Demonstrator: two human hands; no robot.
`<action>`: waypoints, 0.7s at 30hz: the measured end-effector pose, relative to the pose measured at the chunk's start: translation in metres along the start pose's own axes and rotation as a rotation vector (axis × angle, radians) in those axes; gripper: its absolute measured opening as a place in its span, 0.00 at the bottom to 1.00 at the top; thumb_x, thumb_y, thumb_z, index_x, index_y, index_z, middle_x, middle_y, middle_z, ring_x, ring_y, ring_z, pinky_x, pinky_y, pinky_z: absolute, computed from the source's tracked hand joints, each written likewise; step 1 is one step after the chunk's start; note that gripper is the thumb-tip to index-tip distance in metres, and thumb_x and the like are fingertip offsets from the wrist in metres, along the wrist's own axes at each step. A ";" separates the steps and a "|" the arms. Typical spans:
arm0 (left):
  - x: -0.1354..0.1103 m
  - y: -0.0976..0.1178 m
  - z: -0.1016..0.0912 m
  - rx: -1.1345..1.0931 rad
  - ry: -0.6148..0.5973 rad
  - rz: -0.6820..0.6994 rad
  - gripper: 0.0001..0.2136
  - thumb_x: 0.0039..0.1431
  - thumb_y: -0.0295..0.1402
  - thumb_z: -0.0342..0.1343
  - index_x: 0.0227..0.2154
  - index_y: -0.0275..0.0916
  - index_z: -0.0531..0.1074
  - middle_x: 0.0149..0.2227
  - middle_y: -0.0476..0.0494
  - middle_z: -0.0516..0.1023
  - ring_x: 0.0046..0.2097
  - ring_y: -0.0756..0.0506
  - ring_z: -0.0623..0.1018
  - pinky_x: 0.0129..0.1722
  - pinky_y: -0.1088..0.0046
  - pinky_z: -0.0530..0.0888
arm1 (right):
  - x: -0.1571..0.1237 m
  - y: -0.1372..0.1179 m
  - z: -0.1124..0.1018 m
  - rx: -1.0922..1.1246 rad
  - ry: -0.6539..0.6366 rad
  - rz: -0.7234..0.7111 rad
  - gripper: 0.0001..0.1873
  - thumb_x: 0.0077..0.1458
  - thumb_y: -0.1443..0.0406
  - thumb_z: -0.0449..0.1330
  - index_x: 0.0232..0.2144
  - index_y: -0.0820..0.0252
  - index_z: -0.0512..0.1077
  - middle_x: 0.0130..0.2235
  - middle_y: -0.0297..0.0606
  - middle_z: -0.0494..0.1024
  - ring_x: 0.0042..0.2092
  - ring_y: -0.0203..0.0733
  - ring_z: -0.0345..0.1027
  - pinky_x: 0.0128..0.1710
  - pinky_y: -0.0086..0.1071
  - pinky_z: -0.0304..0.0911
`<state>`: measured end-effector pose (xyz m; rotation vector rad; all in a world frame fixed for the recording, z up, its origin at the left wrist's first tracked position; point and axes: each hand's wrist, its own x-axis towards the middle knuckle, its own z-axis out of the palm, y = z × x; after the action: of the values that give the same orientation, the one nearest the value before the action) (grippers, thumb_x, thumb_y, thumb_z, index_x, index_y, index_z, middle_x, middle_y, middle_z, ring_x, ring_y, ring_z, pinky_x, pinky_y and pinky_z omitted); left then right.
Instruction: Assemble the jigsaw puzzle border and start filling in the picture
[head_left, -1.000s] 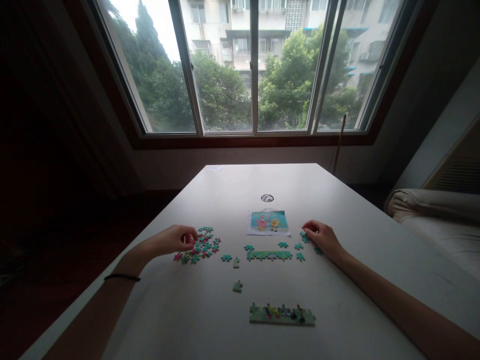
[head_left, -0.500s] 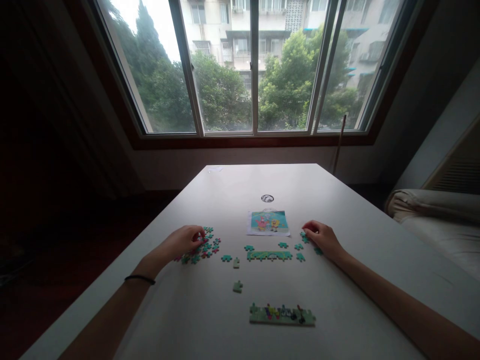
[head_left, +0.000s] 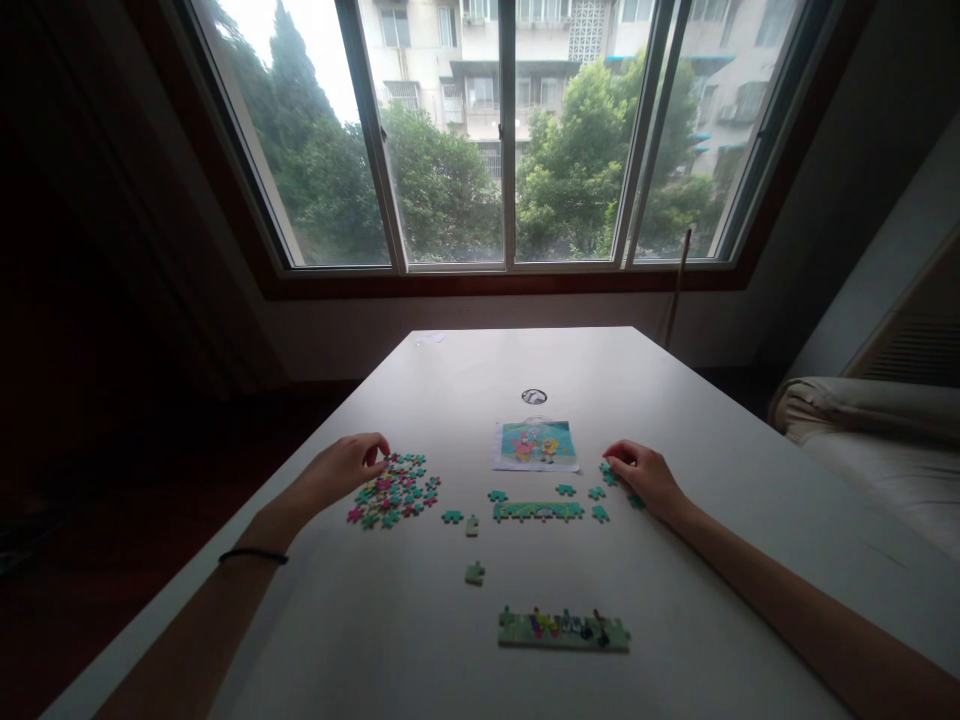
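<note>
We have our left hand at the far left edge of the pile of loose pieces, out on the left side of the white bench. Its fingers curl in toward the thumb with the tips right at the pile, and we cannot tell whether a piece is pinched between them. A dark wristband sits on that forearm. Over on the right, our right hand rests low on the bench, fingers loosely bent over the scattered teal pieces; whether it grips one we cannot tell. Between the two hands lies a short joined strip, and just beyond it, farther off, the picture sheet with its cartoon figures. Nearer to us a lone pale green piece lies apart, and nearest of all comes a longer joined strip with coloured marks. A small round disc lies past the sheet, toward the window.
</note>
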<state>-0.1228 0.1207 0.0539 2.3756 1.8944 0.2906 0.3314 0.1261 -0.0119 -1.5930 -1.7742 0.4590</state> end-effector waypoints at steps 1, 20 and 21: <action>0.000 -0.001 -0.002 0.001 0.007 -0.010 0.11 0.49 0.39 0.49 0.31 0.39 0.70 0.23 0.51 0.68 0.26 0.48 0.70 0.26 0.76 0.61 | 0.000 0.000 0.000 0.000 0.002 -0.001 0.11 0.46 0.62 0.52 0.27 0.60 0.73 0.26 0.34 0.75 0.29 0.39 0.67 0.29 0.29 0.59; 0.000 0.000 -0.002 -0.004 0.009 -0.026 0.11 0.48 0.39 0.50 0.30 0.40 0.70 0.24 0.51 0.69 0.27 0.48 0.70 0.26 0.76 0.61 | -0.001 0.000 0.000 0.006 -0.008 0.006 0.11 0.46 0.62 0.52 0.27 0.60 0.73 0.26 0.35 0.75 0.29 0.39 0.67 0.29 0.30 0.59; 0.000 0.001 -0.001 -0.006 0.006 -0.026 0.11 0.48 0.40 0.50 0.30 0.39 0.70 0.24 0.51 0.69 0.27 0.48 0.70 0.26 0.76 0.61 | -0.001 -0.001 0.000 0.005 -0.009 0.007 0.11 0.46 0.62 0.52 0.27 0.60 0.73 0.26 0.35 0.75 0.29 0.39 0.67 0.30 0.30 0.59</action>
<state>-0.1219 0.1206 0.0548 2.3473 1.9222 0.3009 0.3307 0.1254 -0.0117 -1.5965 -1.7736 0.4746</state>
